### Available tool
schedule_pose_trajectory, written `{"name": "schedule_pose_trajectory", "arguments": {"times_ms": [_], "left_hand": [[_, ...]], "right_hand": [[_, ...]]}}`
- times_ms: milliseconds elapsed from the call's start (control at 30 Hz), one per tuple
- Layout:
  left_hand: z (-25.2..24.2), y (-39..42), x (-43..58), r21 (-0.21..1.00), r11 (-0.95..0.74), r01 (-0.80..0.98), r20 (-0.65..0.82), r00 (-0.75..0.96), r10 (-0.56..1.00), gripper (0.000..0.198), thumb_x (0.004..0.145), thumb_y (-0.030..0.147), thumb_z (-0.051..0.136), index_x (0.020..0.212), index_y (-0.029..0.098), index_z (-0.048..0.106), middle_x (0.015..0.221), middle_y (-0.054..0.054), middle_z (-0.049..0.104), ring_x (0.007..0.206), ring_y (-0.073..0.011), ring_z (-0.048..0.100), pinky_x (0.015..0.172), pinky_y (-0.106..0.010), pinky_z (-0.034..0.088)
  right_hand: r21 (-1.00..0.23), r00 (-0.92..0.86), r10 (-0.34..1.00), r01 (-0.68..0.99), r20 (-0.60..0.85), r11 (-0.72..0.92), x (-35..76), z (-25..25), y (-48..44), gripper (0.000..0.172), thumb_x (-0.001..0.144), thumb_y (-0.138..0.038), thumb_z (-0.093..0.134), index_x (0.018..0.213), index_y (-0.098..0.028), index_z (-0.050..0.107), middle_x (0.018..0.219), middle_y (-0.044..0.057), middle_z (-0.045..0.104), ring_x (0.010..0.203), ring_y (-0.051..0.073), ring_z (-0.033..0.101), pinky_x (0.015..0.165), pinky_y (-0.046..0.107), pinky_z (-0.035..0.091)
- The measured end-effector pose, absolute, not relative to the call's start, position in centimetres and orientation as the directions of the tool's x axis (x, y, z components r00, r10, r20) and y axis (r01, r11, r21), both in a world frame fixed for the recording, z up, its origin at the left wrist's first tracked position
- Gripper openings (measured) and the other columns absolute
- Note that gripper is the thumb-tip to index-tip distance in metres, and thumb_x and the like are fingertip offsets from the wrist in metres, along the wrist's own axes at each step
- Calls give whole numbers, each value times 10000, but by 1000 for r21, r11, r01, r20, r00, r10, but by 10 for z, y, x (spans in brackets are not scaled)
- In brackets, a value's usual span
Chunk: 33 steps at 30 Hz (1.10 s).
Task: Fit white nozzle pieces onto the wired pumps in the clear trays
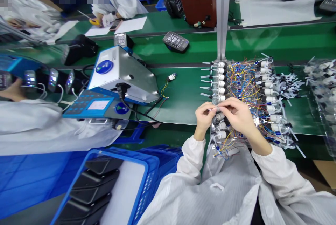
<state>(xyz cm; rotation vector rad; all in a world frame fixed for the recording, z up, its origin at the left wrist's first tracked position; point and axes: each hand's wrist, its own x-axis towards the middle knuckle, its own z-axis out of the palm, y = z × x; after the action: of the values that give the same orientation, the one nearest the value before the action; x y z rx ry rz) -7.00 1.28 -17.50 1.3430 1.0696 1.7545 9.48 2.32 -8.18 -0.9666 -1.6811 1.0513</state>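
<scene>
My left hand [204, 114] and my right hand [237, 113] meet over the near end of a clear tray [258, 121] packed with small white and black cylindrical parts and coloured wires [243, 81]. Both hands are pinched on one thin white tube [215, 107] held between them, fingers curled tight. A row of the white parts with tubes [219, 77] pointing left lies just beyond my hands. My white sleeves reach up from the bottom of the view.
A blue and silver machine [118, 74] with a keypad stands to the left on the green bench. A blood pressure monitor [175, 41] lies on the belt behind. A blue crate [110, 183] of black cases sits below left. Other white-sleeved people work at the left and far back.
</scene>
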Motion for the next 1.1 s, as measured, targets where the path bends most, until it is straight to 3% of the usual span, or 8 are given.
{"name": "schedule_pose_trajectory", "arguments": {"times_ms": [367,567,1100], "left_hand": [[-176,11,-68,882,-470,42,466,-226,855,135,885,348,792,827,230,823,669,-7,633,651,-137,551,663,-291,449],[-177,11,-66,894,-445,53,443,-263,857,161,877,380,799,836,227,828,694,-18,662,685,-146,595,677,-290,462],[-179,10,-63,888,-460,21,443,-313,840,101,896,295,773,860,212,819,707,-3,671,678,-127,596,667,-272,453]], "right_hand": [[-904,-314,899,200,306,377,95,-84,22,125,968,-220,664,948,-239,786,973,58,765,926,206,706,843,379,565],[-915,-221,919,173,325,365,96,-85,22,101,955,-228,681,937,-234,780,956,57,755,919,206,704,824,370,563],[-908,-303,911,223,281,354,91,-87,23,116,954,-183,673,929,-215,782,930,48,743,859,181,684,746,314,527]]}}
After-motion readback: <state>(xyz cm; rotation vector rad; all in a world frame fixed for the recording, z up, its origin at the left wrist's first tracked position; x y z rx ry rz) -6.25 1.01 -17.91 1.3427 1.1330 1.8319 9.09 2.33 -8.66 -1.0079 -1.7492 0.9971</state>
